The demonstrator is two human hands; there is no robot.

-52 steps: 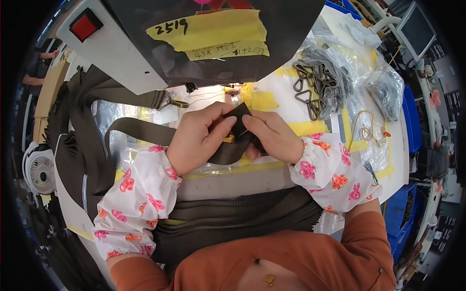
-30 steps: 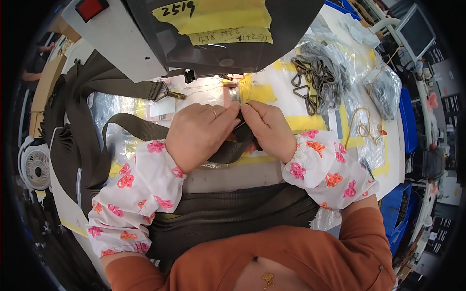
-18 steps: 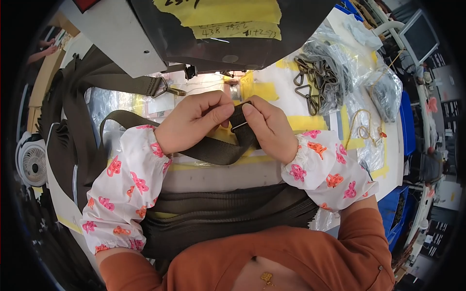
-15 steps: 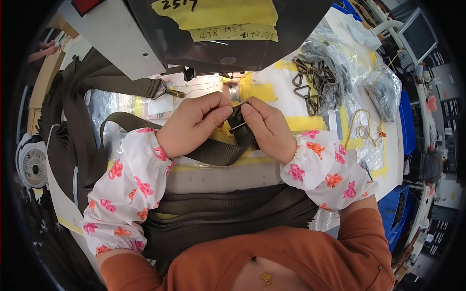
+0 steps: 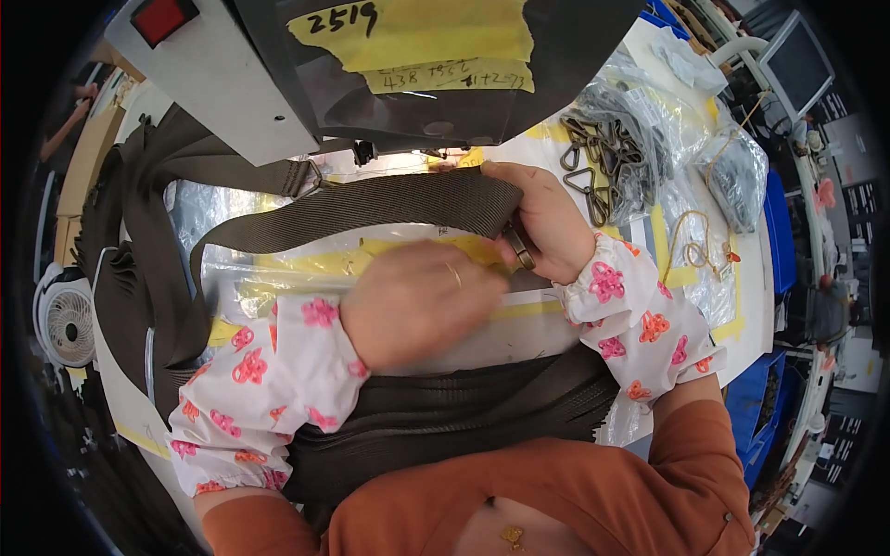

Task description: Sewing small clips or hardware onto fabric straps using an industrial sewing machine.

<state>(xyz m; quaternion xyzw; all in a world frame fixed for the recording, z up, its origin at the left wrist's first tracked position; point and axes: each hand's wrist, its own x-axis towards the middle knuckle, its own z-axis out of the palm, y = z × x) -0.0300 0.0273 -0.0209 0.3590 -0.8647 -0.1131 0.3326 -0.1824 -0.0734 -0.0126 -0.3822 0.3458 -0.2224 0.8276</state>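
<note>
Strap (image 5: 362,208) is pinched in right hand (image 5: 554,222), metal buckle (image 5: 525,260) at the same fingers. Left hand (image 5: 417,301) is blurred, just below strap, fingertips near buckle; can't tell if it grips anything. Strap runs left in front of machine (image 5: 426,116), bends down beside webbing pile (image 5: 139,269). Rings (image 5: 601,162) heaped at right, fan (image 5: 69,326) far left.

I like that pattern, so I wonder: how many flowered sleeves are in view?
2: the left sleeve, covering the forearm behind the left hand, and the right sleeve, behind the right hand. None seems hidden.
</note>
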